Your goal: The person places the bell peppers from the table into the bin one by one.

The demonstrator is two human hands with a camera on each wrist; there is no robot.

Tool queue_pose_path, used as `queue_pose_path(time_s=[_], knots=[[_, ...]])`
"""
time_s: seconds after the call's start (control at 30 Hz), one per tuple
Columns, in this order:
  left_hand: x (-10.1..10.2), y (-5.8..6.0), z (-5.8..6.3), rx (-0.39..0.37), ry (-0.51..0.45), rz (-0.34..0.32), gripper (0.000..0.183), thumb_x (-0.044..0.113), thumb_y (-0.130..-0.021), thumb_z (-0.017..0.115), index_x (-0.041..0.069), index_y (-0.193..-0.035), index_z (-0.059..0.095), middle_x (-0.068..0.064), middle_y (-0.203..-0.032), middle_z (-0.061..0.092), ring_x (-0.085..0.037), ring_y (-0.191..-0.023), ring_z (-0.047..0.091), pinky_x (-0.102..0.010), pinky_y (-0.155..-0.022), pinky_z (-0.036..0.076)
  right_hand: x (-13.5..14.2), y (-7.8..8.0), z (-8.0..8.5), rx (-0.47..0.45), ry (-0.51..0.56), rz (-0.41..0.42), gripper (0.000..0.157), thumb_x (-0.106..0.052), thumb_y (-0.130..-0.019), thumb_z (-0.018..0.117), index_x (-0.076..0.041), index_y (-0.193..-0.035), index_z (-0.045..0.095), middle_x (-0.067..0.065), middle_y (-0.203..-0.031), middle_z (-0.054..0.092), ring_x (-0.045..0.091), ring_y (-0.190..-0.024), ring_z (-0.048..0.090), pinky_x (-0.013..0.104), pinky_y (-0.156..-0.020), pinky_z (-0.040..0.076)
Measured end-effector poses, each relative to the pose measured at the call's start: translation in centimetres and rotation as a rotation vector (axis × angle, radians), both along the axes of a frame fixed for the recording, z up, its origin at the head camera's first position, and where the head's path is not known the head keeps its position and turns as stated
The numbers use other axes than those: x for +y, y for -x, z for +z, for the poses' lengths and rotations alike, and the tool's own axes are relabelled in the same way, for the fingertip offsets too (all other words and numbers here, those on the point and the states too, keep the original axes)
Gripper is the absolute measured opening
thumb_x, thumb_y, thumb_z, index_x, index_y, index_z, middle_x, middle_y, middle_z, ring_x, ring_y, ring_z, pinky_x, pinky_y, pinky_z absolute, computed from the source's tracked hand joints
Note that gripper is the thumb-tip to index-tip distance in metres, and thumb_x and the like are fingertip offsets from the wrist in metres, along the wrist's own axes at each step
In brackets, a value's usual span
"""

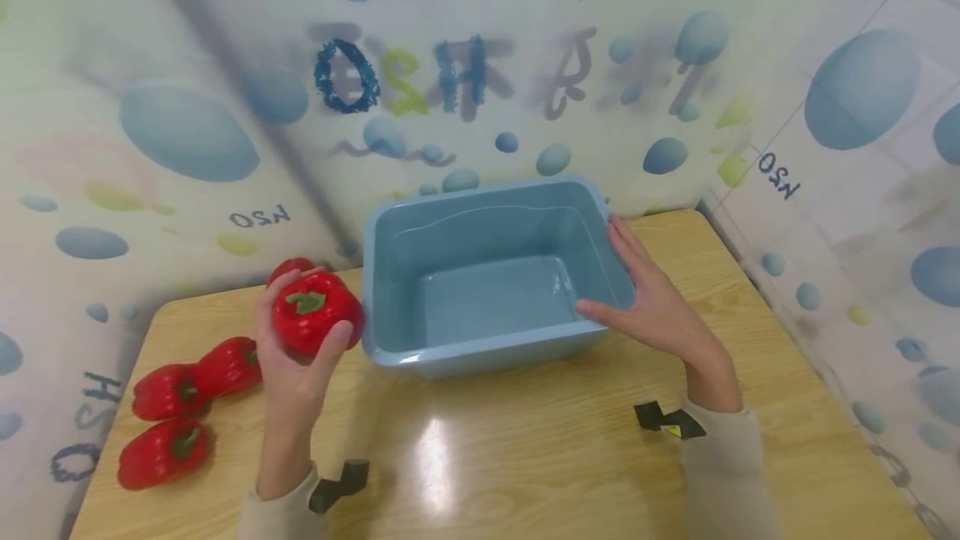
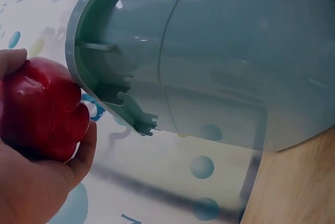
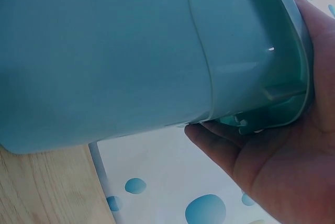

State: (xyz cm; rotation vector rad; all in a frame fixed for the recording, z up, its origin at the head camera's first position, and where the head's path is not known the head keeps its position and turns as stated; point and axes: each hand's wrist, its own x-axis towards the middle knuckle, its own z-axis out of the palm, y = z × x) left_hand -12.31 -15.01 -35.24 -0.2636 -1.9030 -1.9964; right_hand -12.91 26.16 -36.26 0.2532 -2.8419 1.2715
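My left hand (image 1: 291, 386) holds a glossy red bell pepper (image 1: 315, 315) with its green stem facing up, thumb on one side and fingers round the other. The pepper is close to the left end of a blue plastic basin (image 1: 480, 348); in the left wrist view the pepper (image 2: 44, 109) appears right by the basin's rim (image 2: 72, 51). At the basin's right end, my right hand (image 1: 656, 307) grips the rim. Its thumb lies over the inner side, while the fingers (image 3: 214, 145) reach along the outside under the rim. Inside the basin only its bare floor shows.
More red bell peppers lie at the table's left side: two end to end (image 1: 165, 392), one nearer the front (image 1: 163, 453), and one partly hidden behind my left hand (image 1: 291, 267). A patterned curtain (image 1: 480, 140) stands behind the wooden table (image 1: 525, 448).
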Motion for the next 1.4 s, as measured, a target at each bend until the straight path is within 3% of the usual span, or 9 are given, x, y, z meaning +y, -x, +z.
queue_pose_path(time_s=[0.2, 0.47, 0.67, 0.93, 1.2, 1.4], knots=[[0.3, 0.0, -0.3, 0.028, 0.043, 0.024, 0.079, -0.011, -0.074, 0.074, 0.009, -0.144, 0.043, -0.014, -0.146, 0.05, -0.029, -0.133, 0.049, -0.02, -0.093, 0.058, 0.1, -0.1, -0.1, 0.004, 0.026, 0.004, 0.108, -0.039, -0.084, 0.08, -0.027, -0.163, 0.007, -0.015, -0.171, -0.001, 0.024, -0.161, 0.004, 0.069, -0.122, 0.018], [1.0, 0.3, -0.4, 0.12, 0.017, -0.096, 0.083, -0.019, -0.072, 0.072, -0.003, -0.145, 0.038, -0.02, -0.145, 0.049, -0.03, -0.133, 0.05, -0.021, -0.093, 0.058, 0.1, 0.0, 0.0, 0.01, 0.011, 0.0, 0.108, -0.04, -0.084, 0.079, -0.027, -0.163, 0.007, -0.015, -0.171, -0.001, 0.025, -0.161, 0.005, 0.071, -0.121, 0.019], [1.2, 0.0, -0.8, 0.128, 0.044, -0.07, 0.087, -0.02, -0.068, 0.074, -0.002, -0.146, 0.038, -0.017, -0.144, 0.051, -0.027, -0.132, 0.051, -0.019, -0.092, 0.058, -0.1, 0.0, -0.3, -0.007, 0.032, 0.011, 0.107, -0.041, -0.084, 0.079, -0.027, -0.163, 0.007, -0.016, -0.17, -0.001, 0.024, -0.161, 0.003, 0.069, -0.123, 0.016], [1.8, 0.3, -1.2, 0.177, 0.001, -0.151, 0.087, -0.024, -0.067, 0.07, -0.005, -0.145, 0.036, -0.019, -0.144, 0.051, -0.026, -0.132, 0.051, -0.021, -0.091, 0.059, 0.0, -0.2, -0.3, 0.023, 0.023, 0.006, 0.106, -0.042, -0.084, 0.079, -0.025, -0.163, 0.009, -0.014, -0.171, 0.0, 0.024, -0.161, 0.004, 0.066, -0.124, 0.018], [2.3, 0.7, -1.1, 0.183, 0.02, -0.138, 0.089, -0.023, -0.067, 0.071, -0.004, -0.146, 0.036, -0.02, -0.144, 0.049, -0.026, -0.133, 0.051, -0.02, -0.092, 0.058, 0.3, -0.1, 0.2, 0.03, 0.013, 0.001, 0.107, -0.041, -0.084, 0.079, -0.023, -0.163, 0.009, -0.014, -0.171, 0.0, 0.024, -0.161, 0.005, 0.067, -0.124, 0.019], [2.2, 0.4, -1.3, 0.197, 0.1, -0.078, 0.095, -0.021, -0.064, 0.076, -0.005, -0.147, 0.033, -0.015, -0.145, 0.051, -0.025, -0.134, 0.05, -0.018, -0.093, 0.057, -0.1, -0.3, 0.0, 0.007, 0.034, 0.003, 0.107, -0.042, -0.084, 0.079, -0.026, -0.163, 0.008, -0.015, -0.171, 0.0, 0.025, -0.161, 0.004, 0.069, -0.123, 0.018]])
